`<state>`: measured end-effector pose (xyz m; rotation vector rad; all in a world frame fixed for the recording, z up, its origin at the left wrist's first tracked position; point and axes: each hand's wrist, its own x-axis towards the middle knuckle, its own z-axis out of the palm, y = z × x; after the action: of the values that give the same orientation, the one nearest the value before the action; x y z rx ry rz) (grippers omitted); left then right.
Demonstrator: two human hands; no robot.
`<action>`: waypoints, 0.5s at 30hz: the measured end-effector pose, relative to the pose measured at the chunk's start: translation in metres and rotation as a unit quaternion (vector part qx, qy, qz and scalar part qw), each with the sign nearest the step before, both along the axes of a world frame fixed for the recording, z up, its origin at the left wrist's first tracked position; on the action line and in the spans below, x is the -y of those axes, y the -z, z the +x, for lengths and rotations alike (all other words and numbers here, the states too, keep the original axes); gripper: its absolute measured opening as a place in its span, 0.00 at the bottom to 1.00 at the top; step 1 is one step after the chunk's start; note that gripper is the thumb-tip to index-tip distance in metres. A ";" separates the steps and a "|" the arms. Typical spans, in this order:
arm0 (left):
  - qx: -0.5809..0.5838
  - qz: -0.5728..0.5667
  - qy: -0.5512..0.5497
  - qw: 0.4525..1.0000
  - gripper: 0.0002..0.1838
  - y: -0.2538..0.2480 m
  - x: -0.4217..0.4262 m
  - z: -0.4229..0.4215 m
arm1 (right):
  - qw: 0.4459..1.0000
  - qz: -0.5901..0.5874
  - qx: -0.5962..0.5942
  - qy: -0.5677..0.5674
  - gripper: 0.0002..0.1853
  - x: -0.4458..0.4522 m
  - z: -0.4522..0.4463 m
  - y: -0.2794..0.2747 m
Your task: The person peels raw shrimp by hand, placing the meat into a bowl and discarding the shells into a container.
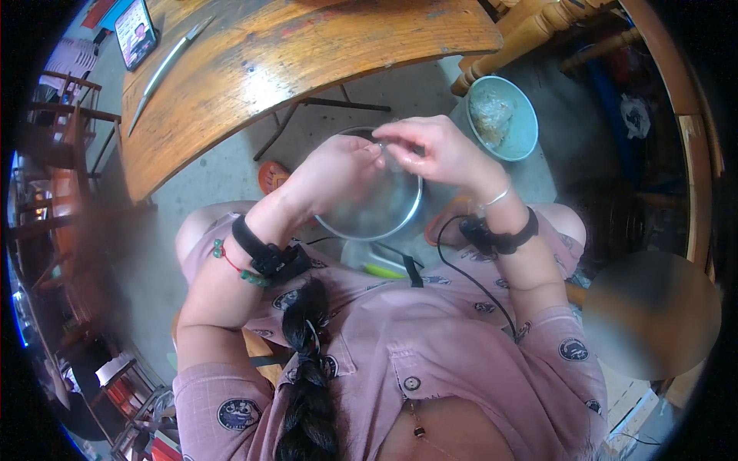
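Both my hands meet above a round metal basin (407, 213) whose inside is blurred. My left hand (336, 170) is closed, its thumb and fingertips pinched together at the basin's far side. My right hand (434, 150) comes in from the other side with curled fingers, its fingertips pinched close against the left ones. A tiny, pale, shiny bit shows between the fingertips, too small to name. The fingers look wet. The basin stands low between my knees.
A wooden table (307, 46) stands ahead, with a propped phone (137, 34) and a long thin pointed object (165, 74) on it. At the right a light blue bowl (526, 127) holds a clear plastic bag (490, 115). A black cable (477, 275) hangs from my right wrist.
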<state>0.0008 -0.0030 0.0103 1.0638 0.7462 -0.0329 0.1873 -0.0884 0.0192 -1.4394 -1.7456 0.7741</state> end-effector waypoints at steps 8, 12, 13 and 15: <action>-0.027 0.042 0.018 0.999 0.12 0.009 0.002 0.001 | 0.979 0.099 0.165 -0.067 0.05 0.003 -0.010 0.017; -0.059 0.064 0.029 0.996 0.12 0.015 0.002 0.001 | 0.976 0.090 0.194 -0.046 0.05 0.005 -0.018 0.020; -0.059 0.064 0.030 0.996 0.12 0.014 0.002 0.001 | 0.976 0.090 0.194 -0.045 0.05 0.005 -0.019 0.020; -0.051 0.063 0.016 0.997 0.12 0.011 0.003 0.001 | 0.974 0.104 0.196 -0.041 0.06 0.004 -0.020 0.020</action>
<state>0.0014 -0.0056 -0.0007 1.2000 0.8321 -0.0684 0.1674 -0.0927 -0.0004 -1.4508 -2.1240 0.3447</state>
